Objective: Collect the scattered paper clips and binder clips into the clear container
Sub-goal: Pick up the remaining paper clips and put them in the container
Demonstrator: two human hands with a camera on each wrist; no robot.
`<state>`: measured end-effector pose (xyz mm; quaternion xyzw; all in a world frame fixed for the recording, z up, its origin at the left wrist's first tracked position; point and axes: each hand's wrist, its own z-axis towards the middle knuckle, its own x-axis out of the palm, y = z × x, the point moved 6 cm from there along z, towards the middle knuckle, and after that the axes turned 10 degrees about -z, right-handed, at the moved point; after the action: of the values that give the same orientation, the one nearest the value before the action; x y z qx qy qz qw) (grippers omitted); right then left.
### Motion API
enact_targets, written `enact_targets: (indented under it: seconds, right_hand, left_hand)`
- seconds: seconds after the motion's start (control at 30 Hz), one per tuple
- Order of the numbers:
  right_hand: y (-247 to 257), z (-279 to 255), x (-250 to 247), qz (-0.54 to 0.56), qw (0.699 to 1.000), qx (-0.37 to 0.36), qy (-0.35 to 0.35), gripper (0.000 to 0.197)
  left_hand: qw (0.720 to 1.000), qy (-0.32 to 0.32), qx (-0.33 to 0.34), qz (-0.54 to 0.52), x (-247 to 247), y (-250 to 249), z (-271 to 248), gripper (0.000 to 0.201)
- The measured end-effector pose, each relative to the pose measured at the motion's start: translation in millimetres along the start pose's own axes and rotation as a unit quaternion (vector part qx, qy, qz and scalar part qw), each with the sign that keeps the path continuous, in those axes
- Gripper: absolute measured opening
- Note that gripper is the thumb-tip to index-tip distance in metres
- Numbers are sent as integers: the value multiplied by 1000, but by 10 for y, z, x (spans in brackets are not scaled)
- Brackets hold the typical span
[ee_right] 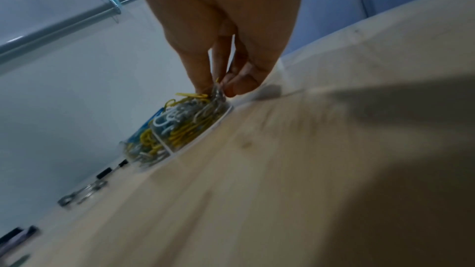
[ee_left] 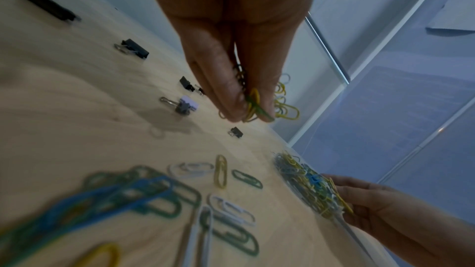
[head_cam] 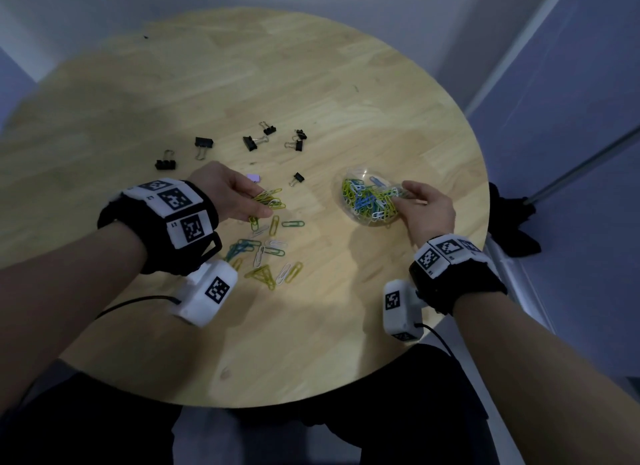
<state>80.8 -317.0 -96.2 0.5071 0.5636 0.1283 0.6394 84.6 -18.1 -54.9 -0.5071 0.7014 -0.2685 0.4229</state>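
A clear container (head_cam: 349, 174) full of coloured paper clips sits right of centre on the round wooden table (head_cam: 311, 84). My right hand (head_cam: 424, 205) pinches its near rim (ee_right: 218, 92) between thumb and fingers. My left hand (head_cam: 235, 194) hovers above the table and pinches a bunch of yellow and green paper clips (head_cam: 272, 200), also plain in the left wrist view (ee_left: 254, 105). Below it lie several loose paper clips (head_cam: 266, 253) in green, yellow, white and blue. Several black binder clips (head_cam: 254, 142) are scattered further back, and a lilac binder clip (head_cam: 254, 178) lies by my left fingers.
One small black binder clip (head_cam: 297, 178) lies between my left hand and the container. The table's right edge (head_cam: 485, 187) is close behind the container. A dark cloth (head_cam: 516, 219) and a metal rod (head_cam: 588, 163) lie beyond that edge.
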Motion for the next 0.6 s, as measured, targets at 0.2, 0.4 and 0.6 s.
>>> enact_targets:
  seconds: [0.2,0.4,0.6]
  right_hand:
    - [232,-118,-7,-120,988,-97,-17,26]
    - [719,-161,415,-410,845,-286,190,33]
    - [663,-185,386,-511,790,-215,262,37]
  left_hand:
    - [1000,-2,-3,-13,0,-5,-16,40]
    - [1000,0,-15,-9,-30,57,-23,41]
    - [999,32,-4,-17,105,-89,-46,38]
